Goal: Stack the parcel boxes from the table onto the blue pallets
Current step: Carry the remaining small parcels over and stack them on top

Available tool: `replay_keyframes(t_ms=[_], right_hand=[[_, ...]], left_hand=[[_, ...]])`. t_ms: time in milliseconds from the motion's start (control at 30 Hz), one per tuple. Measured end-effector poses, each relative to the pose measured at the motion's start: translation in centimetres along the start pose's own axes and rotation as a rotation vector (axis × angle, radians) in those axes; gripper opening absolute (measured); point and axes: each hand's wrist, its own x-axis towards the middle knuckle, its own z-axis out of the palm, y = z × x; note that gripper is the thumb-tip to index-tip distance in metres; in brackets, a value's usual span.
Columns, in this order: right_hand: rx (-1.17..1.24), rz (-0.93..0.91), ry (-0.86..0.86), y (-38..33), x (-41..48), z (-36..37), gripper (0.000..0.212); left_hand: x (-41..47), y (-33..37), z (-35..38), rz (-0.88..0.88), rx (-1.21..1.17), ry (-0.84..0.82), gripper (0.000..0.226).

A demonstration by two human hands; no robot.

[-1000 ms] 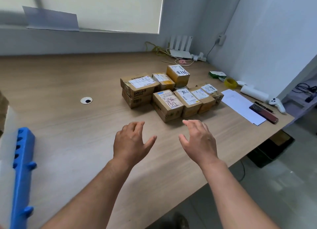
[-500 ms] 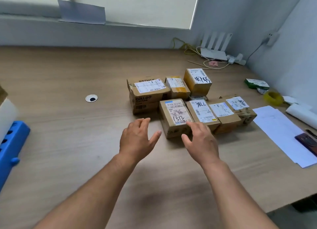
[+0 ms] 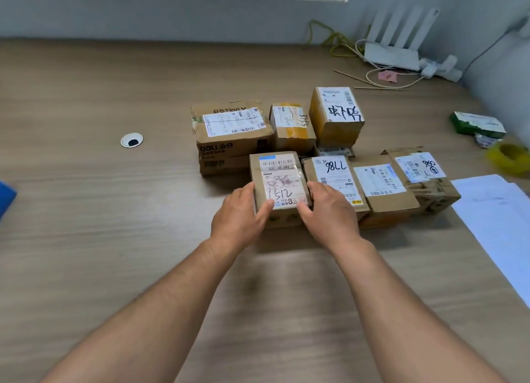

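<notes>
Nine brown cardboard parcel boxes (image 3: pixel 335 116) are counted on the wooden table (image 3: pixel 86 210). The front box marked 1512 (image 3: pixel 279 179) is clasped between two hands, left hand (image 3: pixel 238 216) and right hand (image 3: pixel 329 213), thumbs on top.

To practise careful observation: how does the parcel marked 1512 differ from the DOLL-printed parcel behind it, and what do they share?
The left hand and right hand grip the 1512 parcel; the DOLL parcel is untouched. The 1512 parcel bears handwritten digits; the DOLL parcel, printed lettering. The DOLL parcel looks wider than the 1512 parcel. Both are brown cardboard with white labels.
</notes>
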Motion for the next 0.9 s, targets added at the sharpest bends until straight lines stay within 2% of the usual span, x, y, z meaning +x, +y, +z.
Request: replay_keyframes(t_ms=[167, 333, 467, 567, 667, 800, 900], right_hand=[[0.025, -0.013, -0.036, -0.5, 0.8, 0.5, 0.041], [0.122, -0.026, -0.099, -1.8, 0.5, 2.2, 0.031], [0.432, 0.059, -0.184, -1.8, 0.0, 3.9, 0.036], [0.736, 0.182, -0.266, -1.3, -0.3, 4.8, 0.061], [0.971, 0.216, -0.361, -0.5, -0.8, 5.8, 0.086], [1.175, 0.141, -0.439, -0.1, -2.0, 6.0, 0.073], [1.134, 0.056, -0.424, -0.2, -3.4, 5.7, 0.073]], left_hand=[[0.2, -0.1, 0.8, -0.052, -0.136, 0.001, 0.053], [-0.6, -2.2, 0.0, -0.143, -0.127, 0.059, 0.051], [-2.6, -3.4, -0.9, -0.171, -0.147, 0.031, 0.046], [-3.6, -4.0, -1.1, -0.177, -0.272, -0.02, 0.052], [-4.3, -4.2, -1.0, -0.196, -0.489, -0.095, 0.065], [-5.6, -4.7, -0.6, -0.158, -0.547, -0.116, 0.072], [-7.1, -5.1, -0.8, -0.117, -0.549, -0.09, 0.073]])
